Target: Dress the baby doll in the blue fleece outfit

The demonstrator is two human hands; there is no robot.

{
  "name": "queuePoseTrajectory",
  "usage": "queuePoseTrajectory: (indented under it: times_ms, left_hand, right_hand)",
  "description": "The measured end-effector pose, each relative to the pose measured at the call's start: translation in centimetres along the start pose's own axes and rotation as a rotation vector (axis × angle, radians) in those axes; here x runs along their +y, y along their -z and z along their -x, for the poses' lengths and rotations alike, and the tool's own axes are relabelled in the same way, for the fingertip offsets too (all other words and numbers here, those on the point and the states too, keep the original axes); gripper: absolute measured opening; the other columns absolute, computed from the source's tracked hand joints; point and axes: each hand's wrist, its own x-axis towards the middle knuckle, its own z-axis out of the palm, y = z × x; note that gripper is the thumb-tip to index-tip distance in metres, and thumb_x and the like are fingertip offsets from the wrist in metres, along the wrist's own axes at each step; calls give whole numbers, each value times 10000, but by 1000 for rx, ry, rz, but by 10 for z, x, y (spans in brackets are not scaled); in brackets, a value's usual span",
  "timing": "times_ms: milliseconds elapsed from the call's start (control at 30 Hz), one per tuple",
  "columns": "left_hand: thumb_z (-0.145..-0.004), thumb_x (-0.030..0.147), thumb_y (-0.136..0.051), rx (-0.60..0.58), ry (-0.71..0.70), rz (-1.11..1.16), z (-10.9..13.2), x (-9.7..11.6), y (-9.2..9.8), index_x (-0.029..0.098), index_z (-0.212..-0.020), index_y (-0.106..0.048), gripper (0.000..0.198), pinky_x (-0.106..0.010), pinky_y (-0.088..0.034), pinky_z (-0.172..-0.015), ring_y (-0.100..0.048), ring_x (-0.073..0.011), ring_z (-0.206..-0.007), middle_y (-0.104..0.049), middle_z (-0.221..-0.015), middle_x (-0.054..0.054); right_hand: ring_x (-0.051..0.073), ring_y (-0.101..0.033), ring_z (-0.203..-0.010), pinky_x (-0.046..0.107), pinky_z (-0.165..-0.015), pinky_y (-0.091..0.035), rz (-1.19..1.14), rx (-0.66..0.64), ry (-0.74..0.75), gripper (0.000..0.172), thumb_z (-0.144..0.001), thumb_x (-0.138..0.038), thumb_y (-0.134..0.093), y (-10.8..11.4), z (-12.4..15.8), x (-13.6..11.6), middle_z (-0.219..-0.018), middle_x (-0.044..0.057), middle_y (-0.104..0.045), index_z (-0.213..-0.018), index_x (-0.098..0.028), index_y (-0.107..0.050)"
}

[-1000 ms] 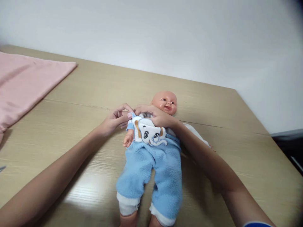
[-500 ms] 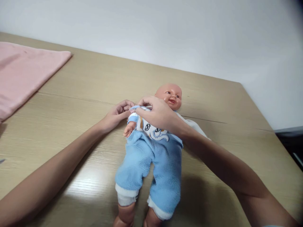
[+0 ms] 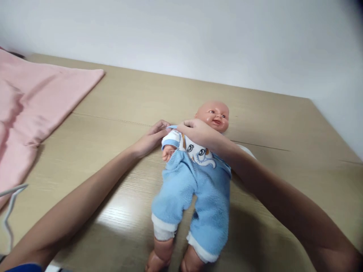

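A bald baby doll (image 3: 217,113) lies on its back on the wooden table, head away from me. It wears light blue fleece overalls (image 3: 177,189) with an elephant face on the bib, over a white top with a blue-cuffed sleeve (image 3: 171,139). At the doll's shoulder on my left, my left hand (image 3: 157,135) pinches one end of a thin blue strap (image 3: 172,127). My right hand (image 3: 195,130) lies across the chest, its fingers closed at the strap's other end by the bib's top corner. Its fingertips are partly hidden.
A pink cloth (image 3: 53,88) covers the table's left side. Nearer me at left is a bent pale cord-like thing (image 3: 13,200). Behind the wooden table (image 3: 127,94) rises a white wall (image 3: 181,37).
My view has turned a little left, so doll and hands appear farther right and more pink cloth shows. The blue strap now stretches straighter between my hands, and more of the white sleeve is visible.
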Motion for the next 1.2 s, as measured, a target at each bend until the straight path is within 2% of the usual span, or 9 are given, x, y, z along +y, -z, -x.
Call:
queuePoseTrajectory:
  times_ms: [100,233,300,500,667,800,900,1100,1200]
  left_hand:
    - [-772,547,-1027,57,8,32,-5,-9,-3,205,-991,-689,529,-254,-551,-703,-672,-152,-794,-728,-905,5]
    - [-771,467,-1036,89,37,82,-9,-15,-4,192,-994,-696,491,-275,-581,-730,-698,-155,-787,-750,-922,-5]
    - [-781,461,-1035,71,74,105,-9,-15,-5,189,-1022,-713,485,-290,-598,-743,-718,-168,-798,-768,-938,-21]
    - [-779,461,-1027,-28,191,115,-9,-13,-4,148,-1078,-755,511,-300,-611,-758,-738,-194,-832,-793,-992,-71]
    - [-824,398,-933,-66,188,47,-7,-7,-3,163,-1073,-743,392,-300,-591,-805,-717,-196,-880,-759,-989,-39]
    - [-863,392,-888,-76,129,-60,-1,0,-10,167,-1116,-739,370,-310,-564,-907,-689,-209,-1004,-741,-1135,-50]
    - [-976,449,-812,-99,94,-227,6,8,-14,191,-1194,-703,355,-312,-532,-942,-662,-216,-1092,-698,-1218,-45]
    - [-1020,540,-690,-324,102,-727,18,41,-11,225,-1436,-509,553,-433,-541,-1107,-606,-324,-1409,-640,-1481,-122]
    - [-978,553,-725,-347,101,-870,23,51,-15,215,-1462,-450,652,-465,-557,-1145,-620,-357,-1448,-610,-1565,-176]
  right_hand:
    - [176,-481,-646,343,-600,-331,-32,-47,1,397,-980,-430,-676,-1,-3,3,-657,-4,-546,-656,-241,-547]
    - [198,-587,-688,335,-633,-407,-192,-113,-51,288,-961,-450,-750,-4,-4,9,-737,21,-680,-801,-222,-678]
    - [199,-608,-703,332,-648,-423,-192,-74,-51,225,-961,-405,-756,-5,0,10,-761,19,-698,-860,-214,-690]
    - [199,-623,-783,335,-719,-378,337,196,76,107,-1011,-236,-649,-6,19,-6,-860,49,-746,-921,-183,-669]
    - [246,-678,-850,360,-715,-351,663,133,-2,206,-1061,-257,-555,-1,34,-19,-978,133,-820,-1064,-146,-728]
    - [293,-745,-929,368,-717,-377,753,86,-33,279,-1079,-332,-550,0,35,-19,-1038,166,-848,-1122,-142,-750]
    - [311,-777,-969,372,-725,-420,784,84,-15,335,-1109,-377,-538,-3,32,-22,-1089,171,-855,-1203,-140,-754]
    - [340,-807,-1110,363,-805,-548,840,-12,-51,352,-1100,-291,-560,-12,13,-43,-1205,222,-849,-1287,-83,-775]
    - [322,-817,-1104,344,-831,-579,861,-72,-54,286,-1072,-209,-608,-15,0,-47,-1190,210,-862,-1224,-88,-818]
